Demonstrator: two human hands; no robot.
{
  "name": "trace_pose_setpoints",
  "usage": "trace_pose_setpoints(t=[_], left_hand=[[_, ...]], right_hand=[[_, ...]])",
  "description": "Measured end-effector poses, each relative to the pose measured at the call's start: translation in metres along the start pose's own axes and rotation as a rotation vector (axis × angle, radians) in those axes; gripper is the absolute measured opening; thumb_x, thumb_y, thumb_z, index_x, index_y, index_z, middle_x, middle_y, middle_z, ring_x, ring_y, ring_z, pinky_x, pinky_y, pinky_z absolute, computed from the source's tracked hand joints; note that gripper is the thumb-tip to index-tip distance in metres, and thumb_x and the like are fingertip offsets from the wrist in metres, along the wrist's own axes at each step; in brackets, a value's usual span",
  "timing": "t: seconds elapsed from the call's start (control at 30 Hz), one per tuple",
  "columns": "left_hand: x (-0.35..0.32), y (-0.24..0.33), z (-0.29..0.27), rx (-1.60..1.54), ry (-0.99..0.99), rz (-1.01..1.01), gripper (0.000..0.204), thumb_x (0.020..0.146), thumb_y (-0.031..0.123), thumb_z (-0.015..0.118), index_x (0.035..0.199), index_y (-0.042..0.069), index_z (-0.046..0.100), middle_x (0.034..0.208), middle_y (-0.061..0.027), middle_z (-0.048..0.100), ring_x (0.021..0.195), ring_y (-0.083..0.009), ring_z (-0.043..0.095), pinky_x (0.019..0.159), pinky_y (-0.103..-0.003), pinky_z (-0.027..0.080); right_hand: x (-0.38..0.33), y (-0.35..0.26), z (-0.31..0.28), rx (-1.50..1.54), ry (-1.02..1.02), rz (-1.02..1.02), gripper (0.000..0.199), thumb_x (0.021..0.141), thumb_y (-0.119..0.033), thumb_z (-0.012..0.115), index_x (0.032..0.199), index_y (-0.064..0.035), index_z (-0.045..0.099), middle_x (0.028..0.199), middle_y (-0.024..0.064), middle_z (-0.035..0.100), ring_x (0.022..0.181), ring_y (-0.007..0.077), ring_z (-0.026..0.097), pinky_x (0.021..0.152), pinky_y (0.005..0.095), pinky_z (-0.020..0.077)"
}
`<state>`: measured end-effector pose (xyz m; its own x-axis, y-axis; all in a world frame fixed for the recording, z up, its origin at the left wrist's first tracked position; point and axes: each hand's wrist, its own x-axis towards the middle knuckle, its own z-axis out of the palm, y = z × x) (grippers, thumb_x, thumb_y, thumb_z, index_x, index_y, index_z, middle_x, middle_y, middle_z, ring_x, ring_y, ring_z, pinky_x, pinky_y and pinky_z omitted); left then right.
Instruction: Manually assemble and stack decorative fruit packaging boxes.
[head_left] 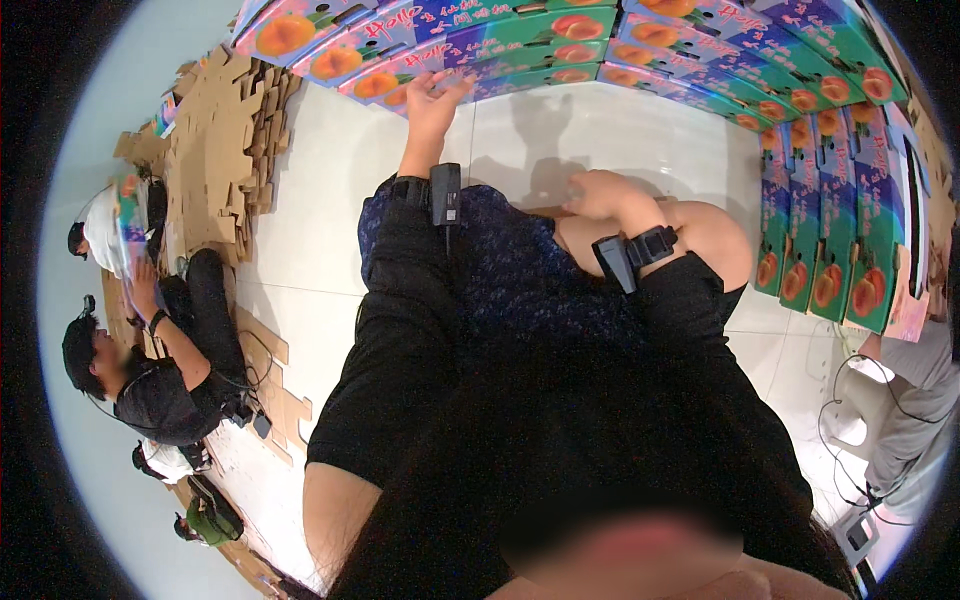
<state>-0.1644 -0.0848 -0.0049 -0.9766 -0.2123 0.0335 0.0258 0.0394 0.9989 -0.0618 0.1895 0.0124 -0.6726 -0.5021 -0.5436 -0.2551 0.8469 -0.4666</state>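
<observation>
My left hand (437, 97) reaches forward to the lower edge of a stack of printed fruit cartons (450, 50). Its fingers are spread and hold nothing; whether they touch the lowest carton I cannot tell. Over my bent leg, my right hand (598, 194) hangs with loosely bent fingers and nothing visible in it. The cartons are pink, blue and green with pictures of orange fruit. A second stack of cartons (700, 60) adjoins the first on the right. Dark devices are strapped to both my wrists.
More cartons (825, 220) stand in a row at the right. Flattened brown cardboard (215, 150) is piled at the left, near a seated person in black (170, 390) handling a carton. A person in grey (915, 400) and loose cables (835, 430) are at the right. Pale floor tiles (335, 190) lie between.
</observation>
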Motion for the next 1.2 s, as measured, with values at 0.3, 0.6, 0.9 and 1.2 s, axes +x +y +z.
trace_pose_setpoints(t=[0.3,0.6,0.9,1.2], left_hand=[[-0.016,0.033,0.015,-0.159,-0.001,-0.059,0.082,0.07,0.018,0.081,0.127,-0.014,0.032,0.119,-0.0147,0.052,0.11,-0.0191,0.052,0.095,-0.029,0.041],[-0.017,0.035,0.016,-0.183,-0.009,-0.075,0.078,0.073,0.021,0.078,0.129,-0.011,0.033,0.118,-0.0112,0.054,0.104,-0.016,0.053,0.084,-0.027,0.042],[-0.013,0.016,0.01,-0.098,0.029,-0.205,0.074,0.078,0.02,0.07,0.138,0.006,0.029,0.113,-0.0064,0.057,0.099,-0.0137,0.053,0.081,-0.027,0.041],[-0.012,0.014,0.021,0.028,0.001,-0.224,0.096,0.074,0.017,0.074,0.143,0.003,0.009,0.112,-0.0113,0.059,0.098,-0.0185,0.056,0.083,-0.034,0.042]], right_hand=[[-0.002,0.003,0.001,0.006,-0.004,0.052,0.058,0.081,-0.04,0.063,0.126,-0.0037,0.053,0.122,0.0225,0.056,0.113,0.0382,0.053,0.095,0.0413,0.0425],[-0.004,0.001,-0.001,0.009,-0.004,0.083,0.062,0.08,-0.042,0.064,0.127,-0.0032,0.052,0.124,0.0218,0.055,0.116,0.0374,0.051,0.097,0.0405,0.0414],[-0.003,0.002,0.004,0.006,0.01,0.066,0.06,0.081,-0.04,0.063,0.128,-0.0048,0.051,0.122,0.022,0.056,0.114,0.0371,0.052,0.096,0.0409,0.0422],[0.003,0.009,0.009,0.01,0.046,0.031,0.058,0.081,-0.04,0.062,0.126,-0.0041,0.052,0.117,0.023,0.058,0.11,0.0382,0.055,0.093,0.0421,0.0439]])
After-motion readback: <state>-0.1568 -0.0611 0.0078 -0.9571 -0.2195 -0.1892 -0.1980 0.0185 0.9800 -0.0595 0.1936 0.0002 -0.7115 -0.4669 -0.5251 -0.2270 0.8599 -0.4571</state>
